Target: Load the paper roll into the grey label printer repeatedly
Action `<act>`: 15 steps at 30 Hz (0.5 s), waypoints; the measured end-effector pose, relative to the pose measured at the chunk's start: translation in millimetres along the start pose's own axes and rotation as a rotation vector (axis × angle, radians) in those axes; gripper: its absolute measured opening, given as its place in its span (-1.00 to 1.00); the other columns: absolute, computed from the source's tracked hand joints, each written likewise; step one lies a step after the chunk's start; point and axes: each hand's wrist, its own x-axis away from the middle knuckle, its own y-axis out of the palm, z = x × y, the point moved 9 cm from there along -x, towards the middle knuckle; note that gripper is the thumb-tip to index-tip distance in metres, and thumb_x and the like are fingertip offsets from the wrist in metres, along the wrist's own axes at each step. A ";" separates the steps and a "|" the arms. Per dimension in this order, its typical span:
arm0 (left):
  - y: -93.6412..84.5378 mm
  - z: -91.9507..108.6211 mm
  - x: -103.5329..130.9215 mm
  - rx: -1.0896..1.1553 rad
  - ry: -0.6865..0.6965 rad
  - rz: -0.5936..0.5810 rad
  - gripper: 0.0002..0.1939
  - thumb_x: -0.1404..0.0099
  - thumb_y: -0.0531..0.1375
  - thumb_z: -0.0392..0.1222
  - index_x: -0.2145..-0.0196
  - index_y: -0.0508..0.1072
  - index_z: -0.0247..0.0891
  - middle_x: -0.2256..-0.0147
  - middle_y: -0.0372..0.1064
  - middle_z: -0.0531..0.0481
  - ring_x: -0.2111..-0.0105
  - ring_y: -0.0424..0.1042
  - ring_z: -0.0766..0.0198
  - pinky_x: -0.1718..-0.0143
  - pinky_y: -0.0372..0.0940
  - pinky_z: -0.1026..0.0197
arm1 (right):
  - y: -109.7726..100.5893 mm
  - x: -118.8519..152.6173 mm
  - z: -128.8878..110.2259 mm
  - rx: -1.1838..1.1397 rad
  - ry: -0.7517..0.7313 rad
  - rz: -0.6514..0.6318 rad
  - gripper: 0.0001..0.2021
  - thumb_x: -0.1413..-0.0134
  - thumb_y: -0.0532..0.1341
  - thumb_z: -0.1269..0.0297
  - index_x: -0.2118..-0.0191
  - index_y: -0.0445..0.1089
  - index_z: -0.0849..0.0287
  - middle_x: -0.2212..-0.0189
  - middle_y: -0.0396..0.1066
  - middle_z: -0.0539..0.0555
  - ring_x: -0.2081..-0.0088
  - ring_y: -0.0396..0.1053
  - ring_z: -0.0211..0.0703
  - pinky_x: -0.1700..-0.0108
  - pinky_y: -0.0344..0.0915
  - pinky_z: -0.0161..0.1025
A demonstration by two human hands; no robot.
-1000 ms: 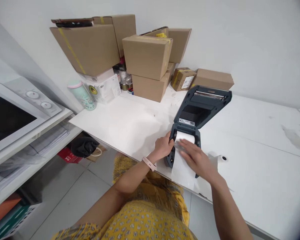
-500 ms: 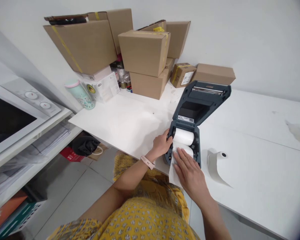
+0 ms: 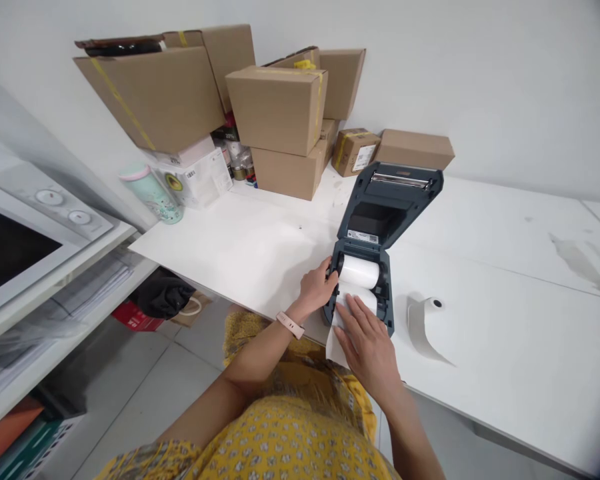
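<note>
A dark printer (image 3: 387, 293) stands on the white table with its lid (image 3: 405, 203) raised. Inside lies a white paper roll (image 3: 359, 272), and a white paper strip (image 3: 336, 350) hangs over the printer's front edge. My left hand (image 3: 317, 288) rests against the printer's left side, thumb and fingers apart around its rim. My right hand (image 3: 370, 340) lies flat on the paper strip, its fingers stretched out over the front part. Right of the printer, a small loose roll (image 3: 433, 308) has its paper end trailing on the table.
Brown cardboard boxes (image 3: 280, 110) are stacked at the back left, beside a mint tumbler (image 3: 155, 193). Two smaller cartons (image 3: 415, 148) lie against the wall behind the printer. A microwave (image 3: 35, 220) sits on a shelf at the left.
The view has shifted slightly, so the table and its contents appear farther left. Both hands keep nearly the same places on the printer and paper.
</note>
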 end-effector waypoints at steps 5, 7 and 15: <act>0.3 -0.5 -0.2 -0.008 0.001 0.000 -0.49 -0.42 0.02 -0.13 -0.29 0.28 -0.09 -0.01 0.56 -0.03 -0.01 0.53 0.07 -0.09 0.34 0.09 | 0.2 2.8 5.1 -0.057 0.025 -0.011 -0.56 -0.39 0.10 0.24 -0.31 0.25 0.09 -0.30 0.29 0.19 -0.33 0.24 0.13 -0.11 0.40 0.06; 0.6 -1.6 -0.4 -0.013 -0.002 -0.004 -0.49 -0.43 0.01 -0.12 -0.30 0.27 -0.10 -0.03 0.55 -0.04 -0.04 0.52 0.06 -0.11 0.33 0.09 | 0.0 4.9 7.1 -0.090 0.027 -0.027 -0.54 -0.39 0.10 0.26 -0.34 0.21 0.06 -0.31 0.28 0.16 -0.34 0.22 0.10 -0.12 0.39 0.04; 3.1 -3.1 -0.7 0.022 0.008 -0.011 -0.48 -0.43 0.01 -0.11 -0.31 0.25 -0.13 -0.12 0.50 -0.07 -0.07 0.51 0.03 -0.14 0.33 0.04 | -5.6 13.1 1.9 -0.105 0.018 -0.004 -0.42 -0.37 0.12 0.32 -0.43 0.03 0.02 -0.31 0.28 0.14 -0.34 0.22 0.05 -0.22 0.33 0.06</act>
